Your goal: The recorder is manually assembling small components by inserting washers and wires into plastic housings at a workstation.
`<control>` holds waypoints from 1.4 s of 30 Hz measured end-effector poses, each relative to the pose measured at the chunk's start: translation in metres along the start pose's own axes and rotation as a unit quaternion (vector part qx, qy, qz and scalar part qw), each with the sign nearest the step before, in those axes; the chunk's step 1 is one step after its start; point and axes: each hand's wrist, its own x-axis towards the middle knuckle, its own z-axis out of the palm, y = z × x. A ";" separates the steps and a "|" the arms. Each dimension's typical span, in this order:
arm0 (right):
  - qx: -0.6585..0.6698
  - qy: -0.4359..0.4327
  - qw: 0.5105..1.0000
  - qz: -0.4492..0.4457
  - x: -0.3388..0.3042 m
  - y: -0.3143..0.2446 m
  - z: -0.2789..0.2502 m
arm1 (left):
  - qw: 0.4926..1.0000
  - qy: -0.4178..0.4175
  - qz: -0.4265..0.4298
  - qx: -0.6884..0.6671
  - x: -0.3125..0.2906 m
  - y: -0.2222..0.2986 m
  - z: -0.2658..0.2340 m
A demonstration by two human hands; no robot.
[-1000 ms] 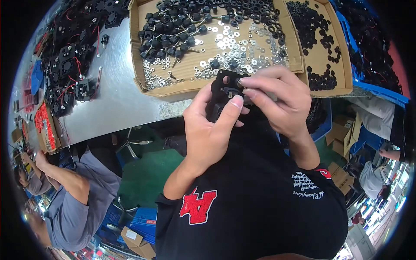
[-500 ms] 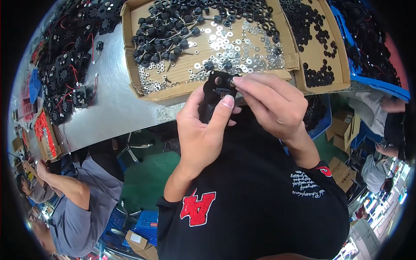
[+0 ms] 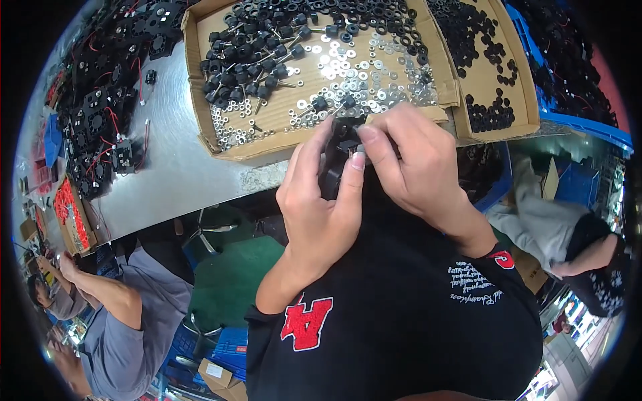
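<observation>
Small black fan (image 3: 336,164) sits just below the cardboard tray (image 3: 267,144) edge, gripped in left hand (image 3: 319,207), fingers curled round it. Right hand (image 3: 414,167) fingertips pinch at its top; pinched part too small to tell.

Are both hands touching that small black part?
Touching. The head view shows the left hand wrapped around the black part, while the right hand pinches its top.

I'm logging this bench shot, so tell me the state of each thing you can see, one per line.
left hand: closed around a small black part
right hand: fingertips pinching the same part
small black part: held up, off the bench
cardboard tray: open, strewn with silver washers and black screws
second cardboard tray: open, holding black rings
</observation>
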 end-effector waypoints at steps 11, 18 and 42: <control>0.139 -0.018 0.982 0.124 -0.003 -0.001 -0.001 | 0.996 0.026 0.086 0.029 0.002 -0.004 0.004; 0.069 0.016 0.996 0.053 0.000 -0.004 0.000 | 0.993 0.034 0.111 0.032 0.005 -0.005 0.004; 0.094 0.048 0.994 0.026 0.011 -0.028 0.005 | 0.986 0.104 0.128 0.011 0.002 -0.004 -0.010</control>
